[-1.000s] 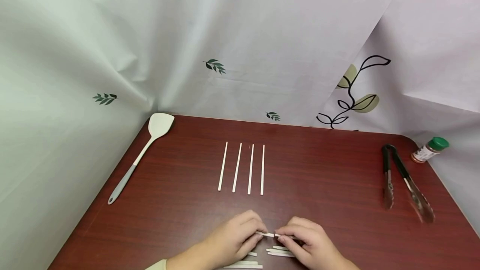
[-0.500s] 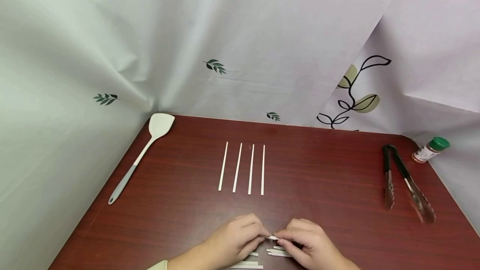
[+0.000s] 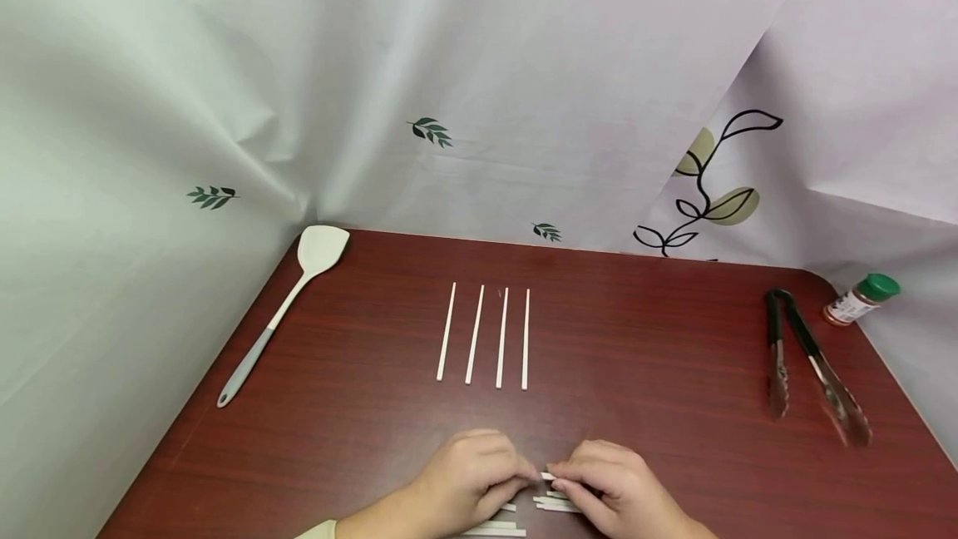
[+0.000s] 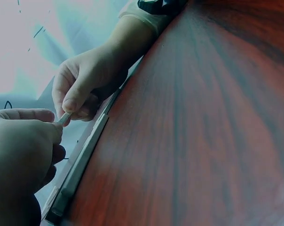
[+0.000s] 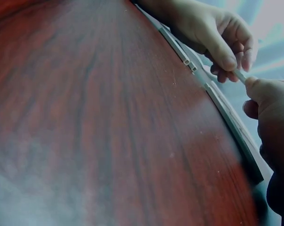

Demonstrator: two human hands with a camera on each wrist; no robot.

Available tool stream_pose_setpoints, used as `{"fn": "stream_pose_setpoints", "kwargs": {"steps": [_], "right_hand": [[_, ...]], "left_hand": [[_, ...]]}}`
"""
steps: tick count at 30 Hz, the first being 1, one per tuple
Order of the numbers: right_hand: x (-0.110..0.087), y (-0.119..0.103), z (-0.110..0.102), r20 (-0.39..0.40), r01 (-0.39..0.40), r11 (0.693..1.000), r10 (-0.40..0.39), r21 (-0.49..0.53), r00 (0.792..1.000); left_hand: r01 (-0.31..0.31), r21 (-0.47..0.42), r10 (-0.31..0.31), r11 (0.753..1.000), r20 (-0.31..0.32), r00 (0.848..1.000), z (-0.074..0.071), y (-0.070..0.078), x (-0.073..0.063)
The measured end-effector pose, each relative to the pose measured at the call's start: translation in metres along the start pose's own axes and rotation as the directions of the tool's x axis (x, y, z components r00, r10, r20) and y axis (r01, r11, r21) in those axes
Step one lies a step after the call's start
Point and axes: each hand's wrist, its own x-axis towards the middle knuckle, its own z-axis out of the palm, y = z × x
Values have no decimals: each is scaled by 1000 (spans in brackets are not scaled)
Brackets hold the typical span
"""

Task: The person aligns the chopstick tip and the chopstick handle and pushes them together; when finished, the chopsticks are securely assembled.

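Watching a thin white stick [image 3: 547, 477] now, pinched from both sides, up by the near edge of the table [image 3: 636, 356]. Pinching one side w/ the L hand [image 3: 473, 477], pinching the other w/ the R hand [image 3: 609, 481], leaving just a short bit in view btwn the two. Can't tell whether one pc or two butted together; covered too much by fingers to say. Looks lifted off the surface in both wrist views, so could drop onto the loose sticks [image 3: 559, 508] lying close by the R hand & partly hidden by it, prob. from too light a pinch. Could also skew if pushed w/ unequal force, or snap if bent, being so slim. If a joint, could jam from going in crooked, esp. w/ fingertips crowded near the middle, hiding the line-up. Worrying next abt knocking the loose ones; got a second loose bunch [image 3: 491, 533] right by the L hand, near enough to be rolled or swept off the edge by a careless sideways move. Less worried abt the row of four white sticks [image 3: 502, 338] farther out, laid side by side, apart from each other; could only be disturbed by reaching fwd carelessly. Fearing little from the spatula [image 3: 288, 302] far L, or the tongs [image 3: 803, 331] & green-capped seasoning bottle [image 3: 853, 304] far R.
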Motion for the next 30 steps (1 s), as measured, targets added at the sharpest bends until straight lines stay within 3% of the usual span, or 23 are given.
{"fn": "stream_pose_setpoints", "kwargs": {"steps": [16, 24, 27, 30], "right_hand": [[2, -4, 5, -14, -3, 1000, 4, 8, 1000], [-14, 2, 8, -8, -26, 1000, 26, -8, 1000], [-19, 3, 6, -16, -94, 995, 93, -38, 996], [-24, 4, 2, -69, -215, 975, 211, -54, 975]], "left_hand": [[25, -28, -24, 999, 8, 1000, -3, 4, -1], [35, -39, -35, 999, 9, 999, -3, 5, -2], [24, -37, -24, 999, -9, 1000, -1, 3, -2], [44, -34, -46, 998, -46, 998, 0, 0, -1]]}}
